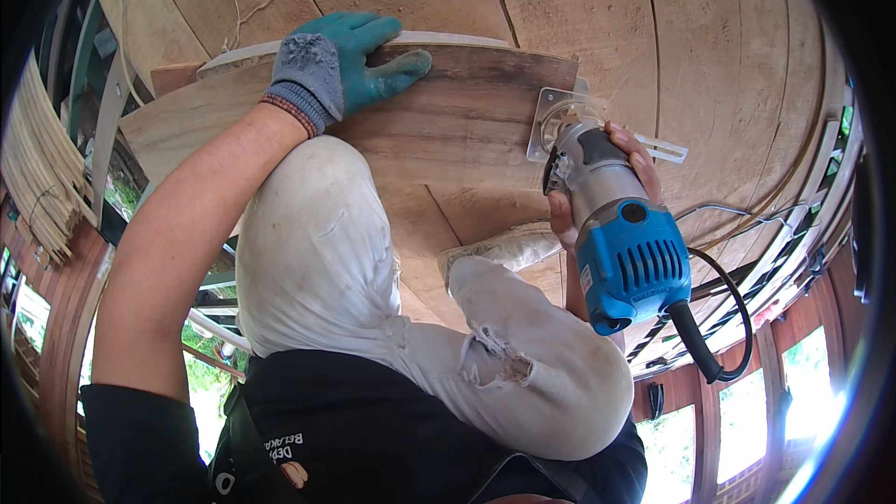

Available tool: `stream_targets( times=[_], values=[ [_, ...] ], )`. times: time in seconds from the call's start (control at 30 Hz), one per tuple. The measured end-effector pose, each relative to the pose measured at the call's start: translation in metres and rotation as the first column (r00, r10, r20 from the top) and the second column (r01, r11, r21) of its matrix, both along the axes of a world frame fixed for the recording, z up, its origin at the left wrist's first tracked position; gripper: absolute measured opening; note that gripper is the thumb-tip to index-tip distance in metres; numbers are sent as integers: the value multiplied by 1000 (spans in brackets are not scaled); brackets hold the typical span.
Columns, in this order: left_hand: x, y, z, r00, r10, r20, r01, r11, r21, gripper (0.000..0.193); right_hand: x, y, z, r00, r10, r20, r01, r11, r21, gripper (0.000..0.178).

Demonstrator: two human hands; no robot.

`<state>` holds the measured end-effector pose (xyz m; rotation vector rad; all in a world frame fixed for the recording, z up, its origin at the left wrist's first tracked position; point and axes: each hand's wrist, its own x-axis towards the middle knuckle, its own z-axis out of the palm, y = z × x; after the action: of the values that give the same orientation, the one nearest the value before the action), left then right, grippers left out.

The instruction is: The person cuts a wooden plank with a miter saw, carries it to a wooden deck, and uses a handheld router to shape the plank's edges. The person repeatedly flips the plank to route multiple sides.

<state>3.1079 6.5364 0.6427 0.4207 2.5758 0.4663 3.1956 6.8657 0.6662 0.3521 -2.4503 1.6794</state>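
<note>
Router [627,233], clasped in the right hand [642,168], seems to be trimming the plank [467,121]; the next pass needs steady pressure from the spread-open left hand [343,67].

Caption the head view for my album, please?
Gloved left hand on a wooden plank, bare right hand gripping a blue trim router.

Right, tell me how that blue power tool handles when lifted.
The blue power tool is probably heavy for its size, given its metal collar and bulky housing. It could tip if pushed, being long above its clear base plate. That plate looks like thin plastic and might crack.
</note>
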Motion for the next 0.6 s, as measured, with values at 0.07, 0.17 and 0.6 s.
stream_targets(
  times=[0.07,0.17,0.6],
  values=[
    [0,0,0,1000,-4,-4,4,1000,3,57,1,1,2,1000,8,19,-8,1000,7,84],
    [-1,0,1,1000,-12,-7,12,1000,5,57,0,2,0,1000,-8,11,8,1000,22,83],
    [-2,-2,0,1000,-15,-17,15,999,29,57,-5,-5,-4,997,-69,37,69,998,-7,83]
  ],
)
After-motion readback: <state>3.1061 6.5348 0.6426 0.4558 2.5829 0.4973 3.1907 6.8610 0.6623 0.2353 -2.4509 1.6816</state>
